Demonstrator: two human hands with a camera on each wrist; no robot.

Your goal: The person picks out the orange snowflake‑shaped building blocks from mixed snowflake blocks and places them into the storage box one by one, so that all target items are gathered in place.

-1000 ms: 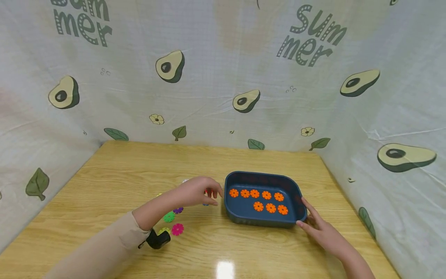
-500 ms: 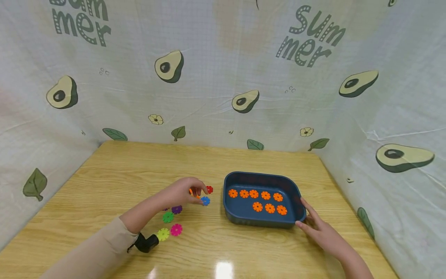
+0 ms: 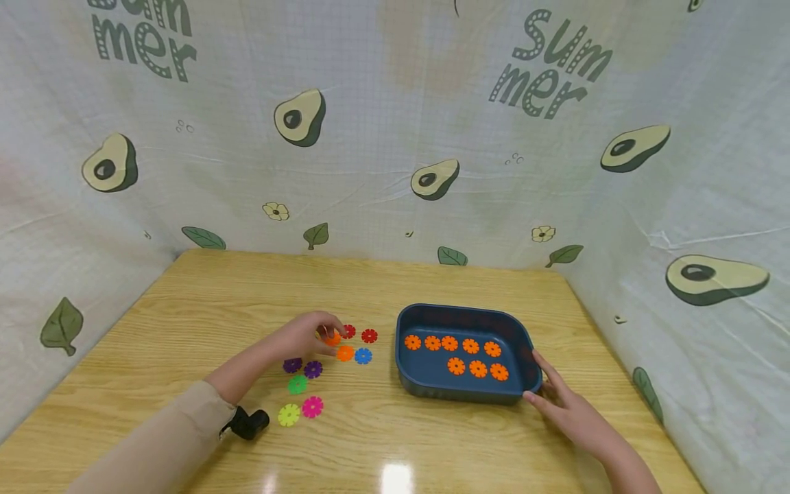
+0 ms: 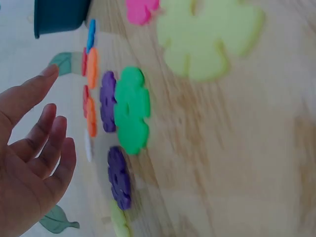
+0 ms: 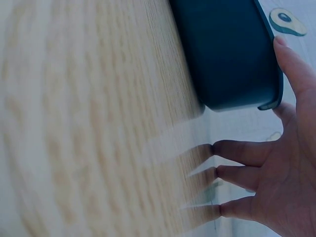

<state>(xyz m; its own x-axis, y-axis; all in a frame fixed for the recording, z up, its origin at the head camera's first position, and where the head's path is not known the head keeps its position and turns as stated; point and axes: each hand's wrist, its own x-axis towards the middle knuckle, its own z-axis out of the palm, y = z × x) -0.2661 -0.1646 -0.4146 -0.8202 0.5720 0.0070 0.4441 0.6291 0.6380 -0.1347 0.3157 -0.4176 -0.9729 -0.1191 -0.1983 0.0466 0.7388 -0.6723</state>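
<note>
My left hand (image 3: 308,334) hovers with loosely bent fingers over an orange flower-shaped disc (image 3: 333,339), partly hidden by the fingers. A second orange disc (image 3: 345,353) lies by the thumb. In the left wrist view nothing sits between the fingers of that hand (image 4: 37,153). A dark blue tray (image 3: 426,389) with rounded corners holds several orange discs (image 3: 478,368) in two rows. At its right front corner, my right hand (image 3: 570,412) touches the outside with thumb and forefinger. In the right wrist view its other fingers (image 5: 244,153) rest on the tabletop.
Red (image 3: 369,335), blue (image 3: 363,355), purple (image 3: 313,370), green (image 3: 297,384), pink (image 3: 313,406) and yellow-green (image 3: 289,414) discs lie on the wooden table (image 3: 370,446). A white disc (image 4: 88,145) shows in the left wrist view. Printed cloth (image 3: 370,137) encloses the table's back and sides.
My left hand has moved left, away from the tray, back over the loose discs, uncovering the red, blue and orange ones. The right hand and tray stay put.
</note>
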